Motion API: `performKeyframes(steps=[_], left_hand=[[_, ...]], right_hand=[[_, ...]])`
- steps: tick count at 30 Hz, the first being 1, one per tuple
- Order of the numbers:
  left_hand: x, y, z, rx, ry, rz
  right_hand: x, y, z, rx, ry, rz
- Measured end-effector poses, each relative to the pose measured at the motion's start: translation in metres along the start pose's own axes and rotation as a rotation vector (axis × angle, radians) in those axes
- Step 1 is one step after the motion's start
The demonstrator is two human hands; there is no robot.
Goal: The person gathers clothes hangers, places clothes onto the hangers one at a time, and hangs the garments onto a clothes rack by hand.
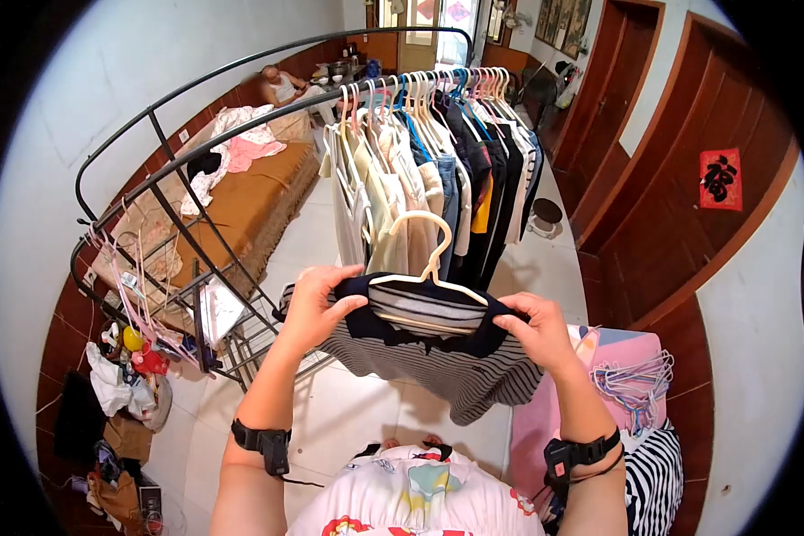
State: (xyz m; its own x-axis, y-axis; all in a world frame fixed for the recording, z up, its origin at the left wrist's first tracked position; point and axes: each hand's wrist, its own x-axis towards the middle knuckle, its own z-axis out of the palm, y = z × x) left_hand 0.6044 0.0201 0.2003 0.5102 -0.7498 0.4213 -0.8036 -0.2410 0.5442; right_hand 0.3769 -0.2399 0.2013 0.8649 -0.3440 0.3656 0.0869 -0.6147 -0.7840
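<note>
A grey-and-dark striped polo shirt (420,368) with a navy collar hangs in front of me on a cream hanger (413,284). The hanger's hook rises above the collar, free of the rail. My left hand (320,305) pinches the left side of the collar between thumb and fingers. On the other side, my right hand (541,332) grips the collar near the right shoulder. Just beyond the shirt, a row of clothes (438,170) hangs from a black rack rail (366,87).
Spare hangers (634,386) lie on a pink surface (536,438) at right, beside striped fabric (657,473). More hangers (138,286) hang on the rack's left end. A person (288,91) sits beyond the brown couch (241,214). Bags (121,384) sit on the floor at left.
</note>
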Motion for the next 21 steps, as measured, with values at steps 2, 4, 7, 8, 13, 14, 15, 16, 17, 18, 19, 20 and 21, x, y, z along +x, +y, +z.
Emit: performKeyframes(steps=[2,4,7,8,13,14,15,16,17,18,19,20,21], left_hand=[[0.005,-0.001,0.011,-0.184,0.040,-0.041],[0.011,-0.002,0.023,-0.378,0.155,-0.058],[0.016,0.004,0.023,-0.400,0.145,-0.075],[0.018,0.007,0.023,-0.400,0.146,-0.069],[0.021,0.008,0.029,-0.389,0.137,-0.094],[0.020,0.016,0.027,-0.415,0.114,-0.110],[0.019,0.013,0.030,-0.402,0.098,-0.079],[0.015,0.005,0.036,-0.471,0.051,-0.113],[0.010,-0.001,0.040,-0.541,0.006,-0.147],[0.003,-0.003,0.041,-0.595,-0.081,-0.257],[-0.006,-0.017,0.050,-0.645,-0.132,-0.335],[-0.012,-0.018,0.048,-0.606,-0.179,-0.334],[-0.017,-0.019,0.048,-0.566,-0.228,-0.333]], right_hand=[[0.001,0.007,-0.006,0.020,-0.019,0.047],[0.000,0.008,-0.017,0.047,-0.048,0.148],[-0.004,0.020,-0.035,0.144,0.092,0.191],[-0.005,0.021,-0.041,0.146,0.097,0.189],[-0.014,0.016,-0.047,-0.254,-0.058,-0.124],[-0.017,0.023,-0.042,-0.238,-0.073,-0.149],[-0.021,0.026,-0.036,-0.219,-0.094,-0.174],[-0.026,0.024,-0.036,-0.128,-0.240,-0.086],[-0.029,0.020,-0.036,-0.042,-0.388,0.002],[-0.035,0.024,-0.032,0.015,-0.513,0.078],[-0.042,0.031,-0.027,0.067,-0.638,0.156],[-0.050,0.043,-0.019,0.111,-0.689,0.100],[-0.056,0.053,-0.010,0.156,-0.738,0.045]])
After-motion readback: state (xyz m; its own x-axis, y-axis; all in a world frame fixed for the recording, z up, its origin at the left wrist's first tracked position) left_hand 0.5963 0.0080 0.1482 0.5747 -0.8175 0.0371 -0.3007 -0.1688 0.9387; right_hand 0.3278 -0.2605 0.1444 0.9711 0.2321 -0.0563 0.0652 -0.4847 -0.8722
